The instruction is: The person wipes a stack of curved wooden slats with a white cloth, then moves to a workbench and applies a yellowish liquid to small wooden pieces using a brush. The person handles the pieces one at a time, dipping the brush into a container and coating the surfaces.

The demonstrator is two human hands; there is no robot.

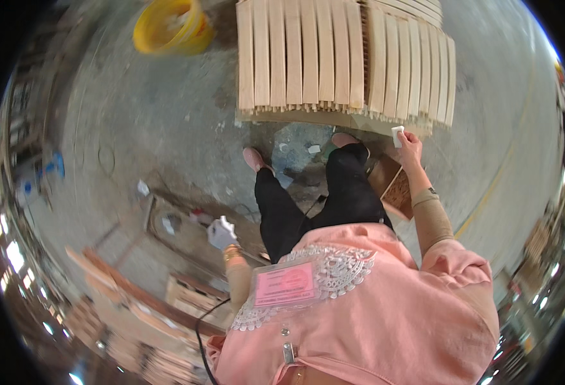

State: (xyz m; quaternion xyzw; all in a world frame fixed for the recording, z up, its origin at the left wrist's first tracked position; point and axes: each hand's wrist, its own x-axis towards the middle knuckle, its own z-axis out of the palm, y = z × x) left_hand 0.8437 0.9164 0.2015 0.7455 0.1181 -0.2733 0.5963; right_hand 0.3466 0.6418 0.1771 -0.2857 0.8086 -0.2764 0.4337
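Observation:
My right hand [409,147], bare, is closed on a small white folded piece [397,136], perhaps paper or cloth. It is held out just off the near right corner of a big stack of pale wooden slats [302,58]. Down at my left side hangs my left hand [219,234] in a whitish glove. Its fingers look stretched a little apart, and I can make out nothing in them. The slats lie side by side in layers, with their ends toward me.
A yellow bucket [196,32] stands at the far left. Beside my right leg is a wooden box [401,208] holding brown pieces. Small white scraps [314,149] lie near my shoes. To my left are a low frame [151,215] and long boards [128,289].

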